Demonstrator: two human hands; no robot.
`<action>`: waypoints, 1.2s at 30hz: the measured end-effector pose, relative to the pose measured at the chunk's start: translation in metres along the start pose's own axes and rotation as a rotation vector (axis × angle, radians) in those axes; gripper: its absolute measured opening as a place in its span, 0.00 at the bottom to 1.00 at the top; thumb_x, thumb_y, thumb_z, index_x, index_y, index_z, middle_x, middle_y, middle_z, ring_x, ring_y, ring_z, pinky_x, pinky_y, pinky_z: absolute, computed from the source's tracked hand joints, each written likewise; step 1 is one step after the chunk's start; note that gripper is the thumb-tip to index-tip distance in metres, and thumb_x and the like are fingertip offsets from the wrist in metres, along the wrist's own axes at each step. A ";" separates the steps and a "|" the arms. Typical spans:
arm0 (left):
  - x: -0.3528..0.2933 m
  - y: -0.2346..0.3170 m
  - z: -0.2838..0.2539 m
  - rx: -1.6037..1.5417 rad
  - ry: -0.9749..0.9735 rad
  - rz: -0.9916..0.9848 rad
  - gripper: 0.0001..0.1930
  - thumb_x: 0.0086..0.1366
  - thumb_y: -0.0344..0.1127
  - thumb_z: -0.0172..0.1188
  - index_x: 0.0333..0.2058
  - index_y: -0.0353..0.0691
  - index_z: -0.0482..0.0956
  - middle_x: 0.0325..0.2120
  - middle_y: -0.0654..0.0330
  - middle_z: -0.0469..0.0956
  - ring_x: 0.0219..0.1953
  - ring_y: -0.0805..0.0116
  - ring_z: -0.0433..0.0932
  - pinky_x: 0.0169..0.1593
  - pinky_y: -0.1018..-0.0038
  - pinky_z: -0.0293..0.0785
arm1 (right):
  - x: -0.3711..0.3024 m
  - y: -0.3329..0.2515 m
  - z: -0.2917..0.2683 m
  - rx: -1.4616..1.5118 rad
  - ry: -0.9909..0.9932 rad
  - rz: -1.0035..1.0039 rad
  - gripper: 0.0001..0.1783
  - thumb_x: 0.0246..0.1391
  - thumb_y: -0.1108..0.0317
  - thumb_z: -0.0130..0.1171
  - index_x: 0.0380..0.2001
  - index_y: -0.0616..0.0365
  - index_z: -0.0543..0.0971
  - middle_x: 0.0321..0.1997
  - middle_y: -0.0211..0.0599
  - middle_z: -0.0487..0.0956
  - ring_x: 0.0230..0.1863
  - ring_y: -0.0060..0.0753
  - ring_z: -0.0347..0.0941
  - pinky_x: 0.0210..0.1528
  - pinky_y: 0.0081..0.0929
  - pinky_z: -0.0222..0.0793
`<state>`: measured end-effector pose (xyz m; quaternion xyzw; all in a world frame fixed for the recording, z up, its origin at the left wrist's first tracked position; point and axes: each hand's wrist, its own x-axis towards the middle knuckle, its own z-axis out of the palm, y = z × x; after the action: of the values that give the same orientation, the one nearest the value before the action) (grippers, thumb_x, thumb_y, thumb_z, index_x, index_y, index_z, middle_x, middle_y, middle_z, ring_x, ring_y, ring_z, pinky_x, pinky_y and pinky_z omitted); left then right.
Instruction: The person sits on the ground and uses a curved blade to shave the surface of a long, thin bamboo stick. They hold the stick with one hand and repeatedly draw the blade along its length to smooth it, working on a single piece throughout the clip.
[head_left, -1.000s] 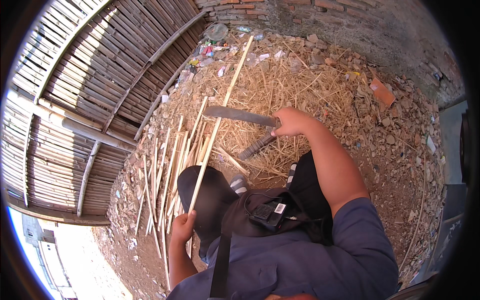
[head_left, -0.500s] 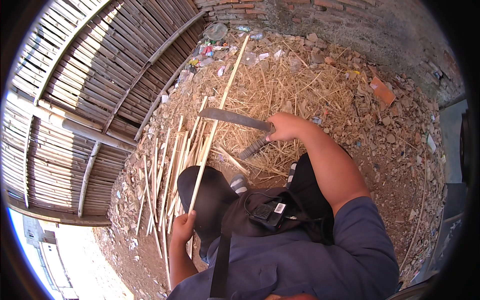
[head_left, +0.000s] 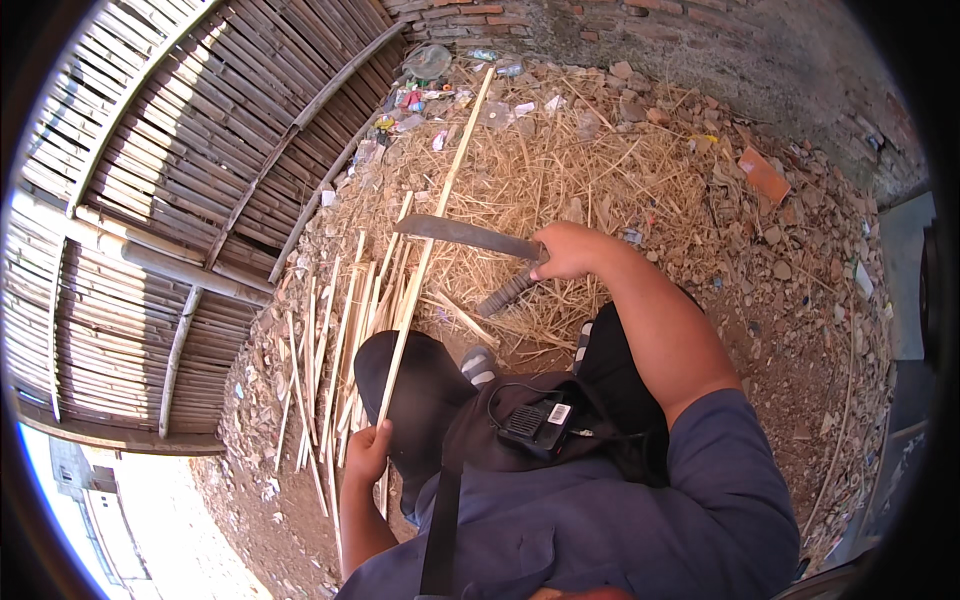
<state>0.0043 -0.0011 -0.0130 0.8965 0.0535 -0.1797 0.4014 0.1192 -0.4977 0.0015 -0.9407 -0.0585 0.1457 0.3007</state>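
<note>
Right hand (head_left: 572, 250): fingers clamped round the handle of a machete (head_left: 470, 234), raised above the straw, arm reaching forward from the lower right.
Machete: long dark blade pointing left from the fist, roughly level, its far end crossing over the bamboo strip (head_left: 432, 240); whether blade and strip touch cannot be told.
Left hand (head_left: 367, 452): low in the view, fingers closed round the near end of the bamboo strip, beside the left knee.
Bamboo strip: long, thin, pale; slanting from the left hand up and away to the right, far tip ending among the litter close to the brick wall (head_left: 640, 25).
Second tool (head_left: 508, 292): short dark ribbed piece lying on the straw just below the right hand, apart from it.
Cut strips (head_left: 330, 340): loose bundle of pale slats lying on the ground left of the held strip, mostly running the same way.
Straw (head_left: 590, 170): dry yellow heap of shavings spread ahead of the knees.
Ground (head_left: 800, 330): reddish dirt with stones and rubble, one orange brick fragment (head_left: 764, 176) to the upper right.
Bamboo panel (head_left: 190, 170): big woven screen of slats with cross poles, filling the left side.
Clothing: blue shirt, dark trousers, black pouch (head_left: 535, 425) on a strap across the chest.
</note>
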 end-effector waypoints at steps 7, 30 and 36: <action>-0.002 0.008 0.001 0.017 0.009 0.008 0.28 0.73 0.53 0.57 0.20 0.35 0.76 0.16 0.70 0.69 0.22 0.81 0.65 0.27 0.74 0.61 | -0.005 0.002 -0.008 0.023 0.023 -0.004 0.26 0.49 0.52 0.72 0.43 0.60 0.82 0.35 0.46 0.82 0.40 0.48 0.80 0.43 0.42 0.73; 0.004 -0.011 0.001 0.037 0.028 0.026 0.30 0.71 0.56 0.58 0.17 0.38 0.73 0.14 0.70 0.67 0.19 0.80 0.63 0.24 0.73 0.58 | 0.001 -0.009 0.004 -0.045 -0.049 -0.017 0.24 0.47 0.52 0.72 0.41 0.59 0.83 0.36 0.49 0.83 0.40 0.49 0.80 0.42 0.43 0.73; 0.002 -0.008 0.002 0.057 0.046 0.045 0.30 0.71 0.56 0.58 0.17 0.38 0.74 0.14 0.71 0.67 0.20 0.80 0.63 0.24 0.73 0.58 | -0.006 -0.011 -0.011 -0.032 -0.099 0.001 0.25 0.48 0.51 0.72 0.43 0.59 0.83 0.36 0.49 0.83 0.41 0.49 0.81 0.43 0.42 0.74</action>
<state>0.0037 0.0027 -0.0204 0.9124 0.0376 -0.1516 0.3783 0.1170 -0.4959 0.0180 -0.9370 -0.0753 0.1914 0.2823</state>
